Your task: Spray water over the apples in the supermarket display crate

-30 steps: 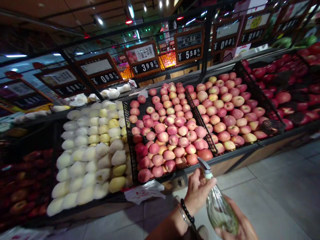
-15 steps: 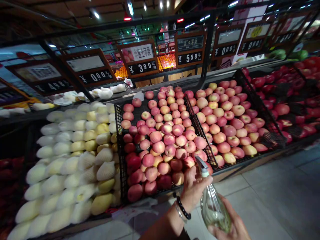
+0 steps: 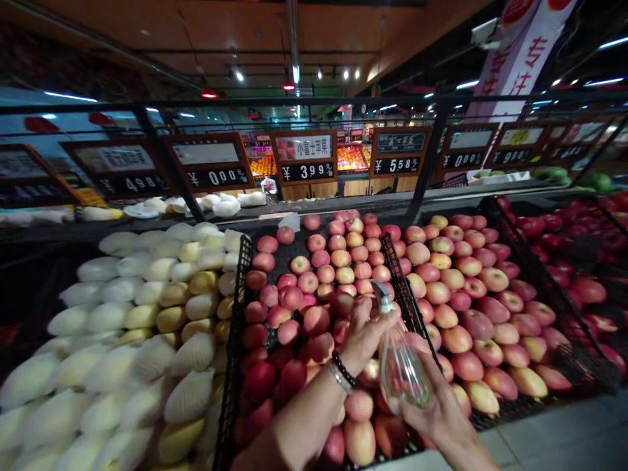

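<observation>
From the head camera, both hands hold a clear glass spray bottle [image 3: 401, 369] low in the middle of the picture, in front of the fruit display. The right hand [image 3: 439, 409] cups the round body of the bottle from below and from the right, its fingers [image 3: 417, 412] clenched around the glass. The left hand [image 3: 366, 333] comes in from the lower left, a dark bead bracelet [image 3: 343, 368] and a thin metal bangle on its wrist, and its fingers [image 3: 362, 313] close around the neck of the bottle just under the spray head [image 3: 381, 296], which points up and to the left. The bottle is tilted, hanging over the near end of a black crate [image 3: 230, 366] filled with pink-red apples [image 3: 314, 288]. To the right, past a black divider [image 3: 407, 297], lies a second bed of larger, paler apples [image 3: 466, 288], and beyond that a section of dark red apples [image 3: 579, 261]. To the left of the crate sits a slope of yellow pears [image 3: 161, 307], many wrapped in white foam netting. Above the fruit a row of dark price boards [image 3: 307, 157] hangs from a black rail; one reads 3.99, the next 5.58.
</observation>
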Demonstrator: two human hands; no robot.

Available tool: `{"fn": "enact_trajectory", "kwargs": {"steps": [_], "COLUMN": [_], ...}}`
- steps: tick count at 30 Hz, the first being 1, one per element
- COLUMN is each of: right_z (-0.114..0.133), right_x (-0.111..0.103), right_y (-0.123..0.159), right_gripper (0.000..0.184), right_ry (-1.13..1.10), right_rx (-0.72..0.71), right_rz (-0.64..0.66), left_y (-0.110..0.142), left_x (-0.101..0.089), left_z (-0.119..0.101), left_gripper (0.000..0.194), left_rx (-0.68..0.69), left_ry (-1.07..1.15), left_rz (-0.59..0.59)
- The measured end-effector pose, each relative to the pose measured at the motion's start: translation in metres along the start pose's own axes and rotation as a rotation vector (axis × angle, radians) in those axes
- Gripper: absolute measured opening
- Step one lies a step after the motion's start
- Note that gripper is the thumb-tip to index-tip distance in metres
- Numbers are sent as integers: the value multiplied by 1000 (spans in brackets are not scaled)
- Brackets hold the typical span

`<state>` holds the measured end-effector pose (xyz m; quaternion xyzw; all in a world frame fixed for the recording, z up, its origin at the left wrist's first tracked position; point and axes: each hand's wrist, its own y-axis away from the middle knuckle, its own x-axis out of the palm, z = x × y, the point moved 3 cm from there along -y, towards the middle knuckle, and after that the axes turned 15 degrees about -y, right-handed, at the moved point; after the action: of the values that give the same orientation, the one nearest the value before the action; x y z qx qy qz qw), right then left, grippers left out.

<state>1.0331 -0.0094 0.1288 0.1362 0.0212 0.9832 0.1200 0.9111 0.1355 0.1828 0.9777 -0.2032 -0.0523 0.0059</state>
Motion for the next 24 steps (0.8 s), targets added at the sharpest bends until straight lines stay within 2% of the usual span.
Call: {"fn": "enact_trajectory", "kwargs": {"steps": [3,6,9,11,15,20,24], "right_z": [31,59,76,78,68,46,18], "right_x": [19,38,56,68,86,106,112], "right_y": [-39,-71,-96,-107,-116,-106,-91], "right_gripper": [99,89,84,84,79,77,74], "right_ry": [32,89,64,13,-50,-140,-153], "right_rx": [-9,-10,-57,-97,-103,-163,-45], "right_rz": [-3,6,24,56,114,182,238], "left_y": [-44,-80,-102,-109,-107,-84,-52], "left_x": [-16,-31,-44,-53,-72,-95,-105], "left_z": [-22,-41,-57,-65,-68,-55,-41], "left_gripper": [51,49,48,50,54,56,44], "left_rx": [87,144,170,173,154,140,131], "left_ry": [33,92,167,183,206,132,111], "left_rz": [-7,-12,-3,-23,-74,-121,-199]}}
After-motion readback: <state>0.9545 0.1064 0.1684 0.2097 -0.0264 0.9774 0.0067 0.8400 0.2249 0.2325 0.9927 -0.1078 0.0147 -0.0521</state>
